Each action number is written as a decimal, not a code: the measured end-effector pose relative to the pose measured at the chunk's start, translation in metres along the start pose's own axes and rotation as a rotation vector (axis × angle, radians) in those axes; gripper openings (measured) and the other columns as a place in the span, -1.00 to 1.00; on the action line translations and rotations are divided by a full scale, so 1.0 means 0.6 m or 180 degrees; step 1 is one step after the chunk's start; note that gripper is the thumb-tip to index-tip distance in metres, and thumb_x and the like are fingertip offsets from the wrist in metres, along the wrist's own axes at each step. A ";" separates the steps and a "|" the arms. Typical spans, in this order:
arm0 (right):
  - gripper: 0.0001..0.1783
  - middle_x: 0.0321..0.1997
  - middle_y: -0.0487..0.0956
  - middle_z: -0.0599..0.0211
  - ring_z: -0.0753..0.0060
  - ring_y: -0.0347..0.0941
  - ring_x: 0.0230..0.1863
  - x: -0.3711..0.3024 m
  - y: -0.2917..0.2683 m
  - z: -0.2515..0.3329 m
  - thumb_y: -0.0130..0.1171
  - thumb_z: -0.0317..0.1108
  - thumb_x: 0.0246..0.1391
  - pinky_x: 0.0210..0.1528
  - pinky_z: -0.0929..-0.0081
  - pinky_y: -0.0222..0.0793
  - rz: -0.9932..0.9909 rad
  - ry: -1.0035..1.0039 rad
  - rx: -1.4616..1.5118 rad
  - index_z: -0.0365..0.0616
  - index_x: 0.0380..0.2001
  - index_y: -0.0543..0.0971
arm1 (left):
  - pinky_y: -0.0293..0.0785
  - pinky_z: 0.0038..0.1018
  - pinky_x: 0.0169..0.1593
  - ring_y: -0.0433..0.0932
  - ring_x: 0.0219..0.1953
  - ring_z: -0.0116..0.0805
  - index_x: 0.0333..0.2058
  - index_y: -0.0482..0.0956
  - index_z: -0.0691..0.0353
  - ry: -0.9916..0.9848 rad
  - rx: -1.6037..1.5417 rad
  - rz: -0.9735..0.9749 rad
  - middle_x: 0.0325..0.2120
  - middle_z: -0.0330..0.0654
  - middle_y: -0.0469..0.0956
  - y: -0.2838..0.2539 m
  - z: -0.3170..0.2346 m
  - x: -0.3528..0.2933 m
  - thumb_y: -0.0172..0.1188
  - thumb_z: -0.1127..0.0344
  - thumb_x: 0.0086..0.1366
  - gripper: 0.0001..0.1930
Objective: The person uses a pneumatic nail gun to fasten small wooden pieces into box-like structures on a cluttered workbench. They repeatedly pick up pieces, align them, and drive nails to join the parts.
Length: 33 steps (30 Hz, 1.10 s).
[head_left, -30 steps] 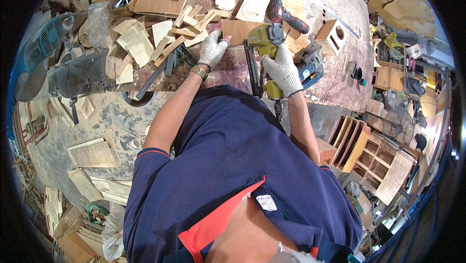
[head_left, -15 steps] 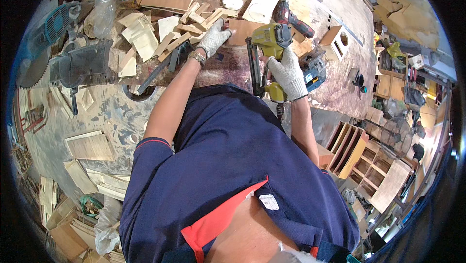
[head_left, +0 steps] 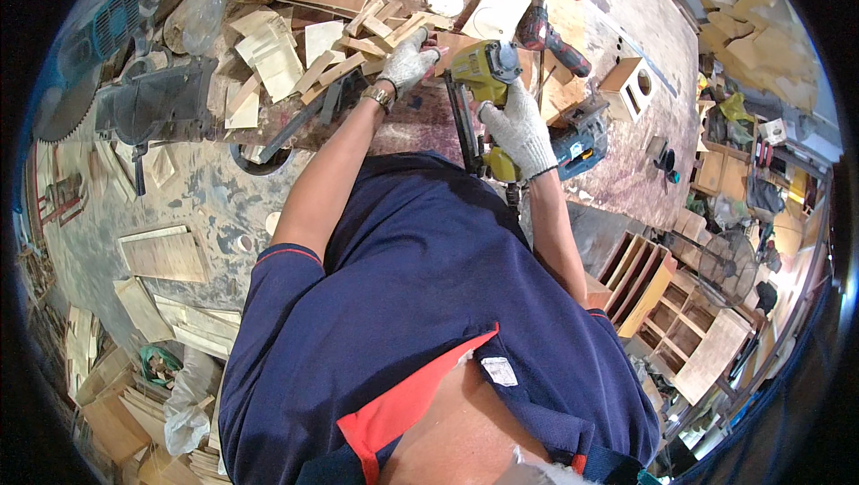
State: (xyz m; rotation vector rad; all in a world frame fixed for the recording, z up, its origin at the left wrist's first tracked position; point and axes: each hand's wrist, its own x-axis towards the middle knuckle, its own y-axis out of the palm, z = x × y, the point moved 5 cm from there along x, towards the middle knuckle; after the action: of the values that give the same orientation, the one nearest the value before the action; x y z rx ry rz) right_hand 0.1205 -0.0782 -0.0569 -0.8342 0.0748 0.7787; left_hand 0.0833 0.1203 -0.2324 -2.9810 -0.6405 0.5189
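My left hand [head_left: 410, 66], in a pale knitted work glove, is at the far middle of the bench. Its thumb and fingers pinch the left edge of a small brown wooden board [head_left: 455, 41]. Wrapped in the same kind of glove, my right hand [head_left: 522, 134] grips the handle of a yellow and black nail gun [head_left: 479, 80]. The nail gun stands over the near part of the board and hides it, so I cannot tell whether its nose touches the wood. Wood offcuts [head_left: 358, 45] lie just beyond my left hand.
A red and black cordless drill [head_left: 552, 38] and a blue jigsaw [head_left: 582, 143] lie right of the nail gun. A small wooden box with round holes [head_left: 629, 89] is farther right. A saw with a toothed blade [head_left: 67, 118] stands at left. Panels [head_left: 164, 254] lie below the bench.
The nail gun in my right hand has moved left, closer to my left hand and over the brown board. My left hand stays at the board's edge. The whole view has shifted slightly.
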 end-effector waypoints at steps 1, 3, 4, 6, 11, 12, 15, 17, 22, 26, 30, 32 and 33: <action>-0.39 -0.27 0.71 0.21 0.49 0.58 -0.51 0.000 -0.001 -0.001 0.34 -0.35 0.23 -0.39 0.35 0.54 0.0052 0.0106 0.0017 -0.20 0.32 0.44 | 0.48 -0.43 -0.38 0.54 -0.46 -0.50 -0.10 0.55 0.26 0.0014 0.0035 -0.0003 -0.46 -0.27 0.57 0.001 0.004 0.005 0.38 0.03 0.46 -0.61; -0.40 -0.29 0.72 0.16 0.42 0.61 -0.53 -0.004 -0.004 -0.003 0.33 -0.33 0.23 -0.42 0.31 0.56 0.0068 0.0213 0.0071 -0.21 0.30 0.42 | 0.51 -0.33 -0.39 0.59 -0.49 -0.42 -0.12 0.53 0.32 0.0135 -0.0189 0.0020 -0.51 -0.18 0.59 0.004 0.017 0.011 0.36 0.05 0.46 -0.60; -0.41 -0.29 0.74 0.11 0.34 0.64 -0.54 -0.006 -0.007 -0.003 0.33 -0.31 0.22 -0.43 0.28 0.58 0.0036 0.0209 0.0105 -0.22 0.27 0.41 | 0.49 -0.36 -0.36 0.55 -0.46 -0.45 -0.12 0.53 0.32 0.0283 -0.0112 -0.0037 -0.48 -0.21 0.58 0.003 0.023 0.013 0.34 0.05 0.48 -0.61; -0.41 -0.30 0.76 0.06 0.27 0.67 -0.55 -0.010 -0.016 -0.005 0.33 -0.28 0.22 -0.44 0.25 0.60 -0.0056 0.0161 0.0154 -0.24 0.24 0.40 | 0.47 -0.41 -0.29 0.49 -0.41 -0.49 -0.12 0.54 0.31 0.0475 -0.0062 -0.0095 -0.44 -0.26 0.54 0.002 0.041 0.008 0.29 0.05 0.52 -0.63; -0.50 -0.33 0.70 0.21 0.46 0.58 -0.57 -0.020 -0.037 -0.011 0.35 -0.36 0.25 -0.50 0.38 0.51 -0.0371 0.0054 0.0221 -0.23 0.19 0.46 | 0.49 -0.25 -0.08 0.54 -0.19 -0.25 -0.18 0.54 0.40 0.0844 0.0568 0.0044 -0.30 -0.03 0.59 0.012 0.067 -0.021 0.21 -0.03 0.55 -0.53; -0.54 -0.33 0.67 0.28 0.55 0.53 -0.59 -0.021 -0.040 -0.012 0.36 -0.40 0.26 -0.53 0.44 0.46 -0.0415 0.0098 0.0222 -0.22 0.16 0.48 | 0.49 -0.24 -0.06 0.57 -0.16 -0.21 -0.16 0.56 0.41 0.0794 0.0498 -0.0118 -0.26 0.01 0.62 0.012 0.068 -0.023 0.21 -0.04 0.55 -0.52; -0.56 -0.34 0.66 0.30 0.56 0.51 -0.59 -0.028 -0.046 -0.013 0.37 -0.40 0.25 -0.53 0.48 0.45 -0.0430 0.0178 0.0323 -0.22 0.15 0.50 | 0.52 -0.18 -0.04 0.67 -0.09 -0.04 -0.03 0.64 0.45 0.0802 0.0533 -0.0553 -0.14 0.17 0.71 0.016 0.061 -0.027 0.18 -0.10 0.56 -0.44; -0.56 -0.35 0.66 0.31 0.56 0.51 -0.58 -0.029 -0.048 -0.012 0.37 -0.40 0.25 -0.52 0.48 0.45 -0.0425 0.0225 0.0369 -0.22 0.15 0.50 | 0.53 -0.18 -0.05 0.67 -0.17 -0.01 -0.02 0.64 0.47 0.0566 0.0736 -0.0390 -0.23 0.17 0.71 0.021 0.065 -0.024 0.16 -0.09 0.58 -0.44; -0.58 -0.35 0.65 0.33 0.58 0.50 -0.57 -0.030 -0.048 -0.011 0.37 -0.40 0.27 -0.53 0.49 0.44 -0.0442 0.0144 0.0365 -0.22 0.13 0.51 | 0.53 -0.12 -0.12 0.67 -0.26 0.10 -0.03 0.64 0.44 0.0872 0.0557 -0.0751 -0.33 0.18 0.68 0.025 0.069 -0.027 0.15 -0.01 0.59 -0.51; -0.58 -0.33 0.66 0.32 0.57 0.50 -0.59 -0.025 -0.050 -0.018 0.37 -0.41 0.27 -0.54 0.49 0.44 -0.0401 0.0153 0.0321 -0.22 0.13 0.50 | 0.52 -0.06 -0.17 0.67 -0.24 0.26 -0.05 0.64 0.35 0.1485 0.0298 -0.1255 -0.32 0.23 0.67 0.036 0.065 -0.037 0.16 0.06 0.57 -0.61; -0.58 -0.31 0.66 0.30 0.56 0.50 -0.60 -0.023 -0.054 -0.022 0.37 -0.43 0.27 -0.56 0.51 0.42 -0.0399 0.0224 0.0497 -0.23 0.12 0.48 | 0.56 -0.12 -0.14 0.69 -0.21 0.24 0.02 0.65 0.34 0.1173 0.0221 -0.0975 -0.28 0.22 0.68 0.041 0.063 -0.023 0.18 0.10 0.56 -0.62; -0.58 -0.29 0.66 0.29 0.56 0.50 -0.61 -0.024 -0.059 -0.019 0.37 -0.43 0.28 -0.57 0.52 0.41 -0.0423 0.0191 0.0545 -0.24 0.12 0.47 | 0.57 -0.14 -0.14 0.69 -0.20 0.23 0.05 0.65 0.34 0.1126 0.0401 -0.0859 -0.27 0.21 0.68 0.038 0.055 -0.020 0.19 0.10 0.55 -0.62; -0.59 -0.28 0.67 0.28 0.57 0.50 -0.61 -0.024 -0.061 -0.016 0.37 -0.44 0.28 -0.57 0.52 0.41 -0.0446 0.0158 0.0532 -0.25 0.12 0.47 | 0.57 -0.15 -0.14 0.69 -0.20 0.23 0.07 0.65 0.34 0.1157 0.0438 -0.0812 -0.27 0.21 0.68 0.036 0.051 -0.022 0.20 0.11 0.54 -0.61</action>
State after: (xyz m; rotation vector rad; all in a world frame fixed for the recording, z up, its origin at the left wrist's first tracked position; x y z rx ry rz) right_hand 0.1360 -0.1088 -0.0353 -0.6923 0.1225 0.6112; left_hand 0.0703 0.0943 -0.2595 -2.7038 -0.8843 0.0022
